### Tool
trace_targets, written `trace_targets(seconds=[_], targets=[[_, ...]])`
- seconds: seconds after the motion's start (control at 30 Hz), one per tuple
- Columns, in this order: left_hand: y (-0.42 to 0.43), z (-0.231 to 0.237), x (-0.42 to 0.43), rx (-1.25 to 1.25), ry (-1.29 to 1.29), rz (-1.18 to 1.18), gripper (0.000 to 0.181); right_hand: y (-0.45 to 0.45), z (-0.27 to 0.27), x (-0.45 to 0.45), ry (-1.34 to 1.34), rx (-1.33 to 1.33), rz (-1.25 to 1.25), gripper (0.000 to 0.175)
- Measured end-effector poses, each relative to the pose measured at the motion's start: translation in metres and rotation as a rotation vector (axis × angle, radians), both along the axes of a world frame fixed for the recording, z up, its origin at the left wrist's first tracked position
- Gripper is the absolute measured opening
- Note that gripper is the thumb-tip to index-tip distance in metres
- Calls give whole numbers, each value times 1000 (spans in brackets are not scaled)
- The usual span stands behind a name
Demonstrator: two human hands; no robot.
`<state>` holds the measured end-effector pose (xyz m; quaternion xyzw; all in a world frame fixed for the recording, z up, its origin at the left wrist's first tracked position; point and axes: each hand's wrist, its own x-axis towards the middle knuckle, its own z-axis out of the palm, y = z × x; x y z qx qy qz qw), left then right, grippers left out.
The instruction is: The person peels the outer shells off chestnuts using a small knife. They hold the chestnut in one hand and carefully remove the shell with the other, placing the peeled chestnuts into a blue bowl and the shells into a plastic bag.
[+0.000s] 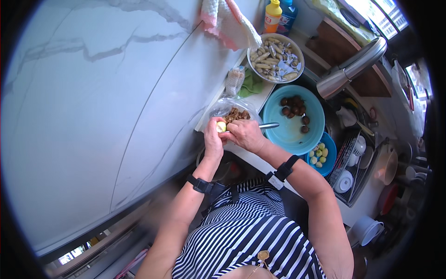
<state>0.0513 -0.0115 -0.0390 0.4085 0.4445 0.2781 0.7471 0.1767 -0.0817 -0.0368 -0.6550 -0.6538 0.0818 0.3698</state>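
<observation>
My left hand (213,137) holds a pale, partly peeled round chestnut-like piece (221,126). In my right hand (246,133) is a metal-handled tool, a knife or peeler (269,126), its working end close to the piece and mostly hidden by my fingers. Beneath and behind both hands, brown peelings (237,114) lie in a clear plastic bag (223,105). Dark brown unpeeled ones (294,106) sit in a light-blue basin (271,99) to the right. Several pale peeled ones (318,153) are in a smaller blue bowl (331,169), partly under the basin's edge.
A metal bowl of razor clams (251,66) stands beyond the basin, near a green cloth (251,83) and a hanging towel (228,24). The faucet (352,69) arches over the sink. A dish rack (343,165) stands at right; a marble-patterned wall panel (104,104) rises at left.
</observation>
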Motion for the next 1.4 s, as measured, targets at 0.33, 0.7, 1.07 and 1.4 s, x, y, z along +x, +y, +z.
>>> trace_targets(seconds=[0.33, 0.7, 1.07, 1.4], targets=[[-1, 1, 2, -85, -123, 74, 32, 1, 6, -16, 165, -100, -193, 42], [2, -11, 7, -219, -227, 110, 44, -8, 8, -14, 77, 32, -70, 34], [7, 5, 6, -310, -84, -27, 35, -7, -4, -4, 135, -125, -173, 45], [-3, 1, 7, -321, 38, 4, 33, 0, -13, 0, 75, -85, -110, 39]])
